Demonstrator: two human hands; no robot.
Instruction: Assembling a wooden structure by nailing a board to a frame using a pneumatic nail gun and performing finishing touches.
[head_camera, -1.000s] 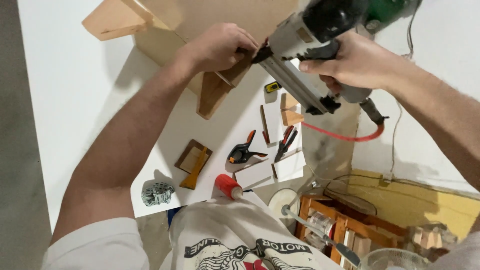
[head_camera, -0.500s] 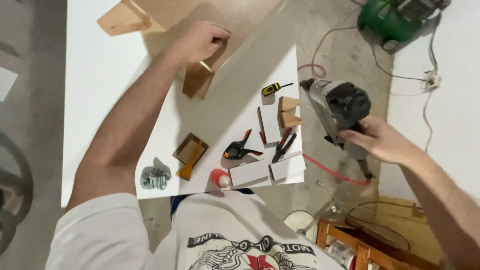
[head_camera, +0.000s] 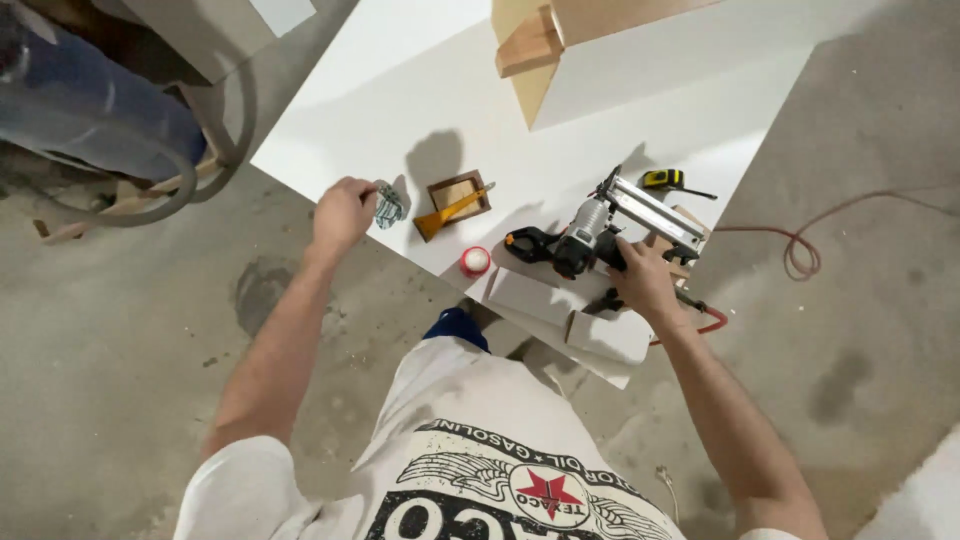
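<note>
A white table (head_camera: 620, 130) carries everything, its near edge running diagonally in front of the person. At its far edge stands a plywood piece (head_camera: 545, 50) with a wooden block fixed to it. On the near right part of the table lies a nail gun (head_camera: 625, 215), grey and black, with a red hose (head_camera: 800, 245) trailing off the right edge onto the concrete floor. The right hand (head_camera: 640, 280) rests on the gun's handle, fingers curled around it. White boards (head_camera: 560, 305) lie along the near edge just beneath that hand. Toward the near left corner, the left hand (head_camera: 342, 212) is closed on a small crumpled grey bundle (head_camera: 389, 206) at the table's edge. Just right of it sits a shallow square wooden tray (head_camera: 458, 192); an orange-handled tool (head_camera: 450, 212) lies across it. A red-and-white cap (head_camera: 475, 261) stands at the near edge. A yellow tape measure (head_camera: 662, 180) lies beyond the gun.
</note>
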